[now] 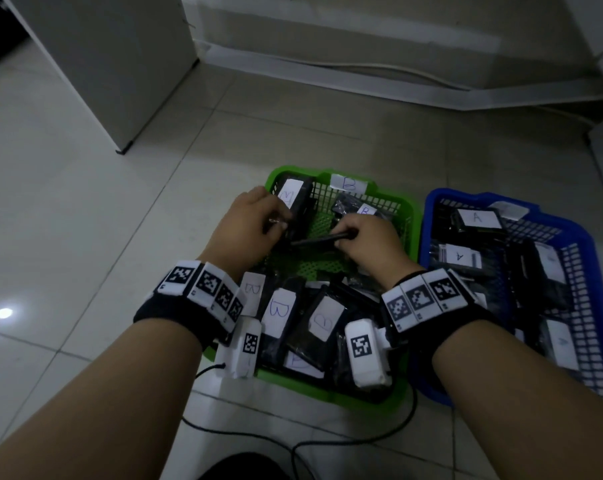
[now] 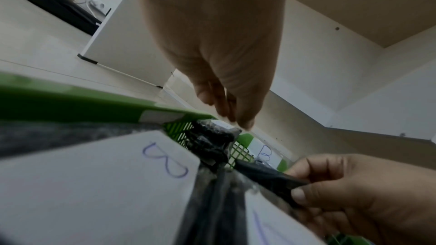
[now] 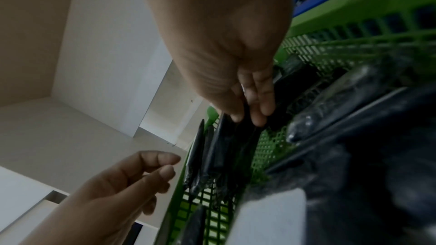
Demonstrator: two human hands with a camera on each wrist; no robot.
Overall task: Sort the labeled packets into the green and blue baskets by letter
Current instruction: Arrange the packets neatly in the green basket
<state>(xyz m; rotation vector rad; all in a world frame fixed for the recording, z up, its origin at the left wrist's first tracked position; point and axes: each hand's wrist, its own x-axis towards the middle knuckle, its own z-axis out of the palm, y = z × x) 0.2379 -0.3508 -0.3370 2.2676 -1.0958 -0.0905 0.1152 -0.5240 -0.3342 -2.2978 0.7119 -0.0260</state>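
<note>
Your right hand (image 1: 369, 242) reaches into the green basket (image 1: 405, 216), its fingers (image 2: 304, 172) curled and pinching the edge of a flat black packet (image 1: 319, 240) held edge-on above the basket's open mesh floor. Your left hand (image 1: 246, 225) is just beside it at the basket's far left corner; the fingers (image 3: 162, 157) are loosely curled and close to a black packet standing upright against the wall (image 1: 294, 199), but you cannot tell whether they grip it. The packets are thin, glossy, plastic-wrapped black slabs, each with a white paper label and a handwritten blue letter. The green basket is perforated plastic with a white "B" tag (image 1: 348, 184) on its far rim; its near half holds a pile of B-labelled packets (image 1: 279, 311) overlapping one another. Touching its right side stands the blue basket (image 1: 566, 226), also lattice plastic, holding packets labelled A (image 1: 478, 218). Both baskets sit on the pale tiled floor (image 1: 85, 237).
</note>
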